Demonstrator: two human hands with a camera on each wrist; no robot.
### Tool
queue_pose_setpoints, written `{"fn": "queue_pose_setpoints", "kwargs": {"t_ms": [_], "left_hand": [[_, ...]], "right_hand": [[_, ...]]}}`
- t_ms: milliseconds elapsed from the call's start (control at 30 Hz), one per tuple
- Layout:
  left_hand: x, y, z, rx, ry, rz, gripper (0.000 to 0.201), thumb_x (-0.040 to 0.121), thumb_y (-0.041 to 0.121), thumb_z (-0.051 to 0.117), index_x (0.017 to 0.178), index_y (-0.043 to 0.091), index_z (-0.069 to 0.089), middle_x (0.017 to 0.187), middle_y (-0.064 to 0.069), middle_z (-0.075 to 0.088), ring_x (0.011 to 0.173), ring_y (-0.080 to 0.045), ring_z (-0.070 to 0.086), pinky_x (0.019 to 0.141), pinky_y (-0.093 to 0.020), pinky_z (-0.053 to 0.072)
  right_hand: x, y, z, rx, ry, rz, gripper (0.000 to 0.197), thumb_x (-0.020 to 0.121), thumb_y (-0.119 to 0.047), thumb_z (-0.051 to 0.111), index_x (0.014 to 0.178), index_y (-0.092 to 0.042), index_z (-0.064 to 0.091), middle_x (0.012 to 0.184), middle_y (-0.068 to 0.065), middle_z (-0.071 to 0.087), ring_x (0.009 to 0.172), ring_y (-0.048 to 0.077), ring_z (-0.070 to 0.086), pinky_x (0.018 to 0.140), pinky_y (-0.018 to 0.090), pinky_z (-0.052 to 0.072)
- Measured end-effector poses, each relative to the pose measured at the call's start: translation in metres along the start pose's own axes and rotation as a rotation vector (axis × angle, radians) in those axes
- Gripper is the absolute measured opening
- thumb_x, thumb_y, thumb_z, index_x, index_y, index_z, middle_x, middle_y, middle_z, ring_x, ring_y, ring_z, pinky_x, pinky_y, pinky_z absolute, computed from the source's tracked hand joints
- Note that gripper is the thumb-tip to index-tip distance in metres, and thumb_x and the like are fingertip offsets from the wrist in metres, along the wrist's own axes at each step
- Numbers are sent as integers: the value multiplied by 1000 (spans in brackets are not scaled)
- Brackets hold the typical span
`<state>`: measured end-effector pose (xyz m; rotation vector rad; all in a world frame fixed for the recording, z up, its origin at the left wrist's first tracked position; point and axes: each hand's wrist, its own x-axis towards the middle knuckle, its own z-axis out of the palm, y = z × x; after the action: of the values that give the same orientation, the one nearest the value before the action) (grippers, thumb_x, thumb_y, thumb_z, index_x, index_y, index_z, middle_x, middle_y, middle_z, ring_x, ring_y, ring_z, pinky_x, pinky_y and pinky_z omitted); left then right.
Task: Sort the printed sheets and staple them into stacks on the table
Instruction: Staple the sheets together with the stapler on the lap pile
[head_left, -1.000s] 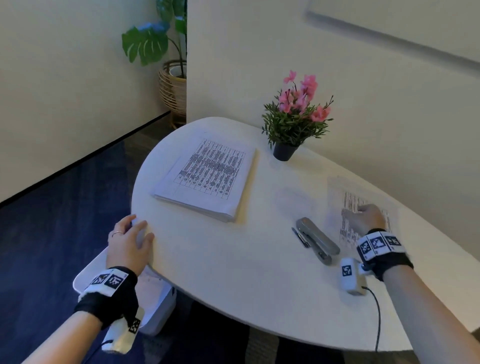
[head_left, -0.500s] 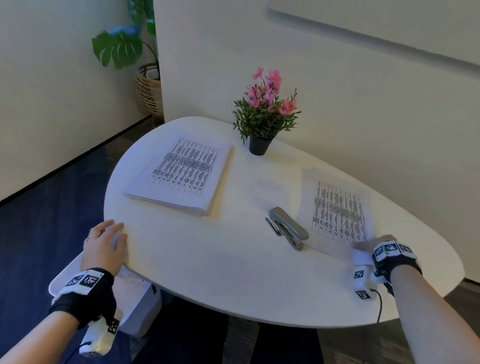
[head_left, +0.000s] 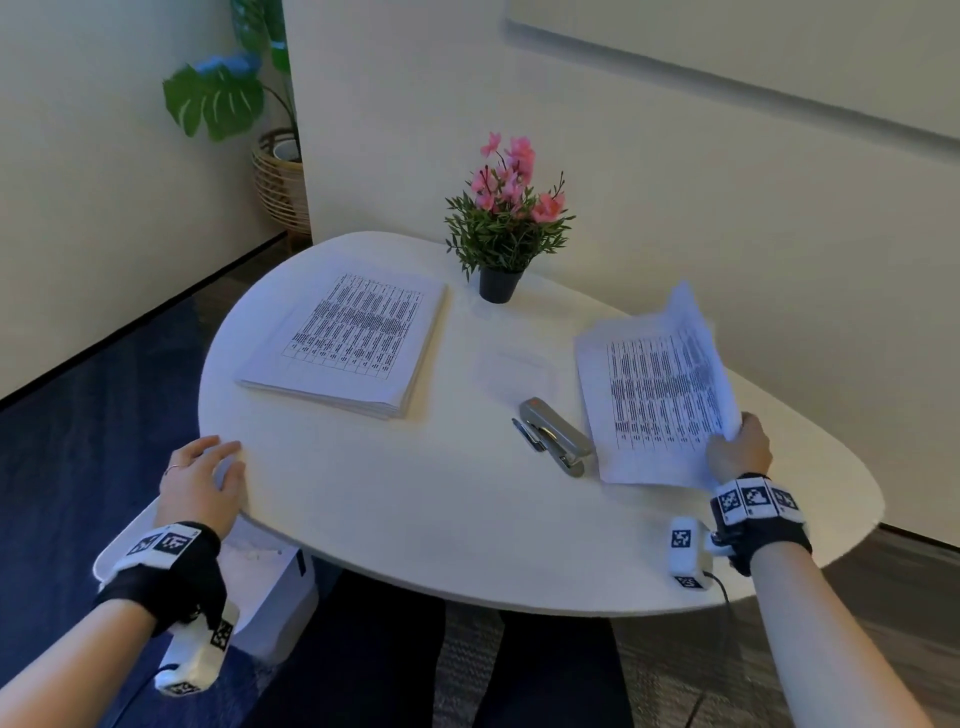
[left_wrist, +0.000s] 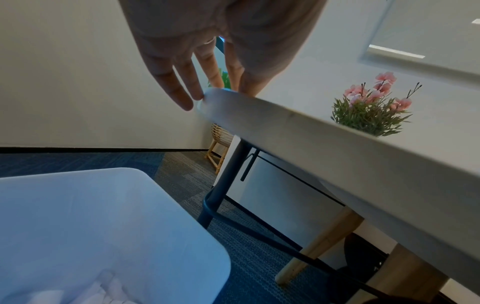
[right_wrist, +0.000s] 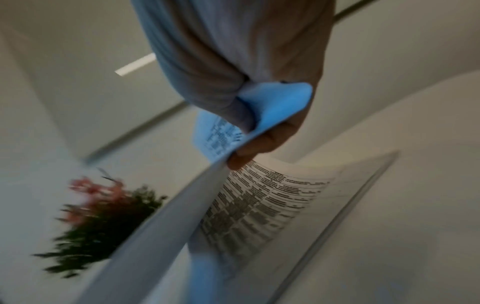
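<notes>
Right hand (head_left: 740, 449) pinches thin set of white printed sheets (head_left: 660, 395) by its corner; left hand (head_left: 200, 483) rests flat, fingers relaxed, on white oval table (head_left: 415, 519) edge.

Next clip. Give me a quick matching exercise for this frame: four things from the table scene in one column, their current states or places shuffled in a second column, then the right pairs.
1. stapler
2. thick paper stack
3. printed sheets
4. left hand

A. resting on the table edge
B. lifted at one side, pinched by the right hand
C. lying flat on the left part of the table
D. lying between the two lots of paper

Pairs: 1-D, 2-C, 3-B, 4-A
</notes>
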<state>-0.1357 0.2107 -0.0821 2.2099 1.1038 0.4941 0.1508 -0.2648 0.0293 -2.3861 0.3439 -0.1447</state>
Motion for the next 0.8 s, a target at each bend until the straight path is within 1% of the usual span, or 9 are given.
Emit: {"fn": "queue_pose_setpoints", "kwargs": {"t_ms": [133, 267, 333, 433, 533, 600, 633, 733, 800], "left_hand": [[1, 13, -9, 25, -30, -8, 36, 87, 13, 64, 122, 8, 62, 136, -16, 47, 127, -33, 40, 106, -49, 35], [-8, 67, -20, -86, 1, 206, 39, 83, 22, 71, 118, 7, 63, 130, -15, 54, 124, -30, 45, 106, -45, 36], [-15, 108, -26, -194, -7, 318, 44, 81, 30, 72, 119, 9, 62, 127, -12, 55, 118, -27, 51, 97, -42, 45], [-25, 167, -38, -388, -121, 337, 71, 76, 52, 71, 133, 15, 49, 128, -1, 51, 116, -15, 50, 92, -31, 44], [-33, 214, -54, -660, -251, 238, 90, 66, 65, 72, 136, 18, 41, 122, 10, 53, 113, -8, 52, 86, -21, 44], [-33, 229, -62, -785, -244, 259, 70, 65, 59, 74, 121, 24, 54, 108, 16, 63, 101, 0, 61, 82, -20, 50], [-32, 232, -66, -802, -207, 280, 58, 66, 51, 76, 115, 27, 58, 105, 17, 65, 97, 3, 63, 80, -19, 52], [-27, 229, -75, -698, -83, 288, 38, 77, 27, 77, 112, 17, 64, 110, 1, 69, 98, -11, 66, 87, -35, 55], [-27, 227, -81, -654, -38, 267, 27, 82, 19, 72, 107, 11, 68, 105, -3, 69, 94, -18, 67, 88, -43, 54]], "right_hand": [[-21, -22, -28, 196, 113, -188, 23, 96, -7, 46, 118, -1, 52, 97, 10, 51, 91, 25, 50, 81, 36, 40], [-48, -42, -43, 517, 123, -305, 26, 95, -7, 51, 122, -6, 51, 101, 6, 53, 92, 18, 50, 82, 29, 39], [-63, -49, -38, 647, 43, -310, 30, 95, -6, 52, 125, -10, 51, 104, 6, 55, 94, 16, 51, 84, 29, 42], [-90, -55, -22, 736, -147, -351, 28, 94, -6, 54, 116, -23, 55, 110, 5, 61, 101, 20, 57, 92, 41, 46], [-117, -62, -10, 757, -344, -402, 31, 94, -6, 55, 107, -34, 56, 105, -3, 65, 92, 10, 63, 79, 32, 51], [-130, -67, -4, 756, -476, -429, 32, 93, -9, 56, 109, -36, 54, 104, -11, 64, 90, 3, 63, 76, 28, 53], [-133, -68, -1, 748, -532, -441, 31, 91, -12, 58, 112, -35, 54, 107, -10, 64, 94, 7, 63, 77, 30, 53], [-129, -71, 5, 573, -587, -474, 23, 89, -20, 62, 109, -28, 55, 102, -4, 64, 90, 14, 62, 71, 29, 52], [-117, -73, 13, 329, -608, -597, 14, 86, -25, 68, 94, -28, 56, 87, -11, 62, 78, 11, 60, 64, 20, 47]]}}
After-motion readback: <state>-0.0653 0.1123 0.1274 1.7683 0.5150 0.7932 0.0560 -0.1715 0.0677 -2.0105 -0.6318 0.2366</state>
